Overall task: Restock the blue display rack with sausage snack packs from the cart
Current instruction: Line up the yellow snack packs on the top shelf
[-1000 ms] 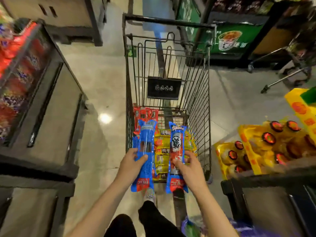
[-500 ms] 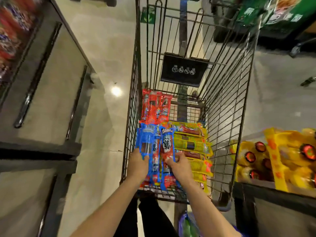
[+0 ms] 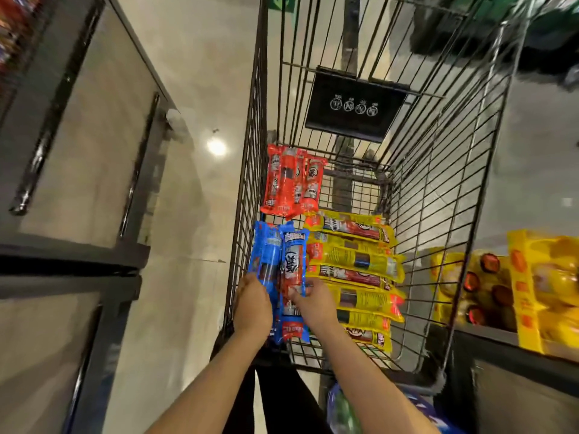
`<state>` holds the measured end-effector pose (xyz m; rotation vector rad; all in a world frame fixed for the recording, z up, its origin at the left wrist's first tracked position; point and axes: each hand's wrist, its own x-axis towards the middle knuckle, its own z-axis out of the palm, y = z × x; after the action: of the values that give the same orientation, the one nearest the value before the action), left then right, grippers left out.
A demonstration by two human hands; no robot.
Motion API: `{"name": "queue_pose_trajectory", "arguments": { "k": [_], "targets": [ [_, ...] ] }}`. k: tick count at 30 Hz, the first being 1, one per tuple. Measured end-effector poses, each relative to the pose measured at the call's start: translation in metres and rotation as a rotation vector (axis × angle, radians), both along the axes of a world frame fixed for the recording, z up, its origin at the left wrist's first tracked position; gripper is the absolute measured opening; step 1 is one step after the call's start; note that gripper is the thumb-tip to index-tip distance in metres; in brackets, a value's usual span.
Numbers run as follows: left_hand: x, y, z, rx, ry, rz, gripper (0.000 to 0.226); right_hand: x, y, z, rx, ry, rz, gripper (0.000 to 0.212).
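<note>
Holding blue packs (image 3: 279, 270), both hands reach into the cart (image 3: 438, 214) beside yellow packs (image 3: 357, 270) and red packs (image 3: 291, 183).

Both hands low in wire cart (image 3: 438, 195), near its left wall. Left hand (image 3: 252, 308) grips blue sausage pack (image 3: 265, 255); right hand (image 3: 316, 303) grips 2nd blue pack (image 3: 293, 264) w/ white print, touching the 1st. Red packs (image 3: 293, 183) lie beyond them, yellow packs (image 3: 357, 270) stacked to the right. Black sign (image 3: 355, 104) hangs on cart's far end. Yellow goods (image 3: 532, 286) on shelf at right.
</note>
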<state>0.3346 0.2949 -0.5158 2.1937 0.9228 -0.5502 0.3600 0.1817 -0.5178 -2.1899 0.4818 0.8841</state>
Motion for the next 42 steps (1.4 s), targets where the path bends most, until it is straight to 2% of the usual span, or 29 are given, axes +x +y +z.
{"name": "queue_pose_trajectory", "arguments": {
  "k": [6,14,19,23,26,30,32,34,36,38,40,42],
  "targets": [
    [-0.003,0.001,-0.008,0.007,0.039,-0.049,0.037,-0.001,0.001,-0.001,-0.004,-0.032,0.049,0.036],
    [-0.005,0.010,0.002,-0.140,0.024,-0.124,0.059,-0.005,-0.001,0.008,-0.022,-0.037,0.119,0.033],
    [-0.005,0.016,0.037,-0.156,0.051,-0.267,0.029,-0.010,-0.015,0.039,-0.056,0.007,0.096,0.043],
    [0.000,0.023,0.075,-0.220,0.094,-0.413,0.040,-0.024,-0.026,0.066,-0.019,-0.032,0.076,0.036],
    [0.007,0.033,0.104,-0.192,0.035,-0.603,0.039,-0.037,-0.031,0.086,-0.019,-0.059,0.074,0.029],
    [0.026,0.056,0.130,0.153,-0.111,-1.077,0.031,-0.053,-0.029,0.111,-0.065,-0.132,0.050,0.010],
    [0.039,0.068,0.135,0.245,-0.220,-1.245,0.025,-0.061,-0.022,0.122,-0.125,-0.141,-0.014,0.020],
    [0.052,0.080,0.139,0.239,-0.312,-1.389,0.016,-0.069,-0.012,0.133,-0.200,-0.159,-0.077,0.024],
    [0.068,0.091,0.142,0.294,-0.312,-1.541,0.012,-0.075,0.001,0.142,-0.257,-0.160,-0.116,0.018],
    [0.084,0.100,0.142,0.361,-0.355,-1.621,0.021,-0.079,0.015,0.148,-0.321,-0.152,-0.141,0.014],
    [0.099,0.108,0.140,0.317,-0.350,-1.659,0.016,-0.083,0.027,0.149,-0.368,-0.130,-0.197,0.031],
    [0.111,0.107,0.142,0.273,-0.323,-1.714,0.022,-0.088,0.038,0.148,-0.382,-0.100,-0.272,0.041]
  ]
}}
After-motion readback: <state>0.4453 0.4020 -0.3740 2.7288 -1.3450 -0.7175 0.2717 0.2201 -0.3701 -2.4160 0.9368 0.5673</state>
